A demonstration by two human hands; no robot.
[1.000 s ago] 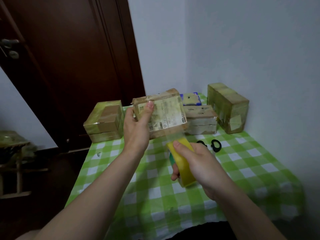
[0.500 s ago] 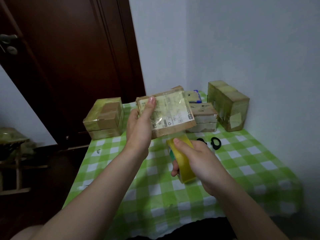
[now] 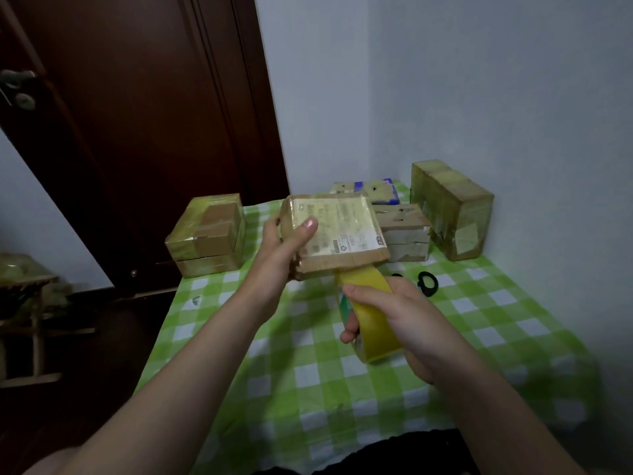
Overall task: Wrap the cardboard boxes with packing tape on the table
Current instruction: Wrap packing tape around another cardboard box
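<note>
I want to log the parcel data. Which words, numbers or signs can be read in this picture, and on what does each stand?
No text can be read.
Label on the box in the left hand: printed lines and small marks, too blurred to read.
Tape roll in the right hand: green side, no readable print.
Blue box at the back: nothing legible.

The tabletop [image 3: 479,337] is covered by a green-and-white checked cloth [image 3: 308,378]. Along the far edge:
- a taped box [image 3: 209,234] at the left
- a flat box [image 3: 406,234] at centre
- a blue-printed box [image 3: 376,192] behind the flat box
- a tall taped box [image 3: 452,209] in the right corner

Black scissors [image 3: 426,282] lie near the flat box.
</note>
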